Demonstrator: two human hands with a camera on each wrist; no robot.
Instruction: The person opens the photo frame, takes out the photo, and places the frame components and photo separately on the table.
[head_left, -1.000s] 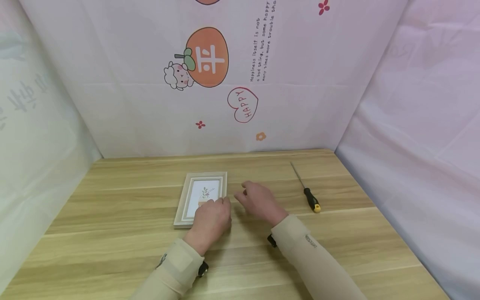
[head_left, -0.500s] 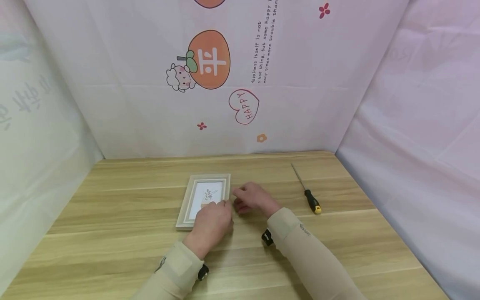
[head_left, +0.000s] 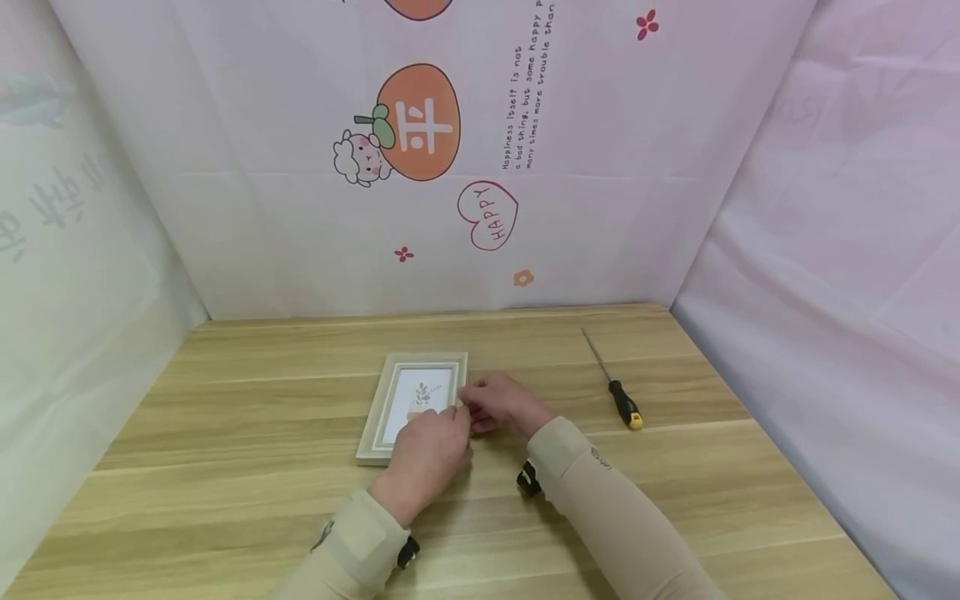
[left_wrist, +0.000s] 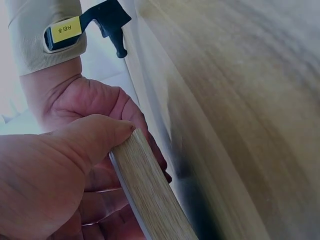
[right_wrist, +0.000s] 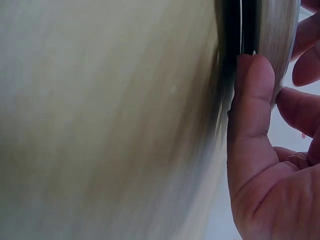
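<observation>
A pale wood-look picture frame (head_left: 380, 404) with a plant print in it lies face up mid-table, and its near right part is hidden by my hands. My left hand (head_left: 427, 454) grips it near that corner. In the left wrist view its thumb lies against the end of the frame's wooden side (left_wrist: 150, 185), with fingers on the far face. My right hand (head_left: 504, 404) is at the frame's right edge, close to the left fingertips. The right wrist view has its thumb (right_wrist: 255, 110) at the dark underside and fingers on the opposite side, pinching the rim.
A screwdriver (head_left: 624, 404) with a black and yellow handle lies to the right, its shaft toward the back. Printed white cloth (head_left: 300, 242) hangs behind the wood-grain table (head_left: 225, 500) and along both sides.
My right hand has moved left, from beside the frame to its right edge, and now pinches it. The frame and my left hand have shifted slightly right in view.
</observation>
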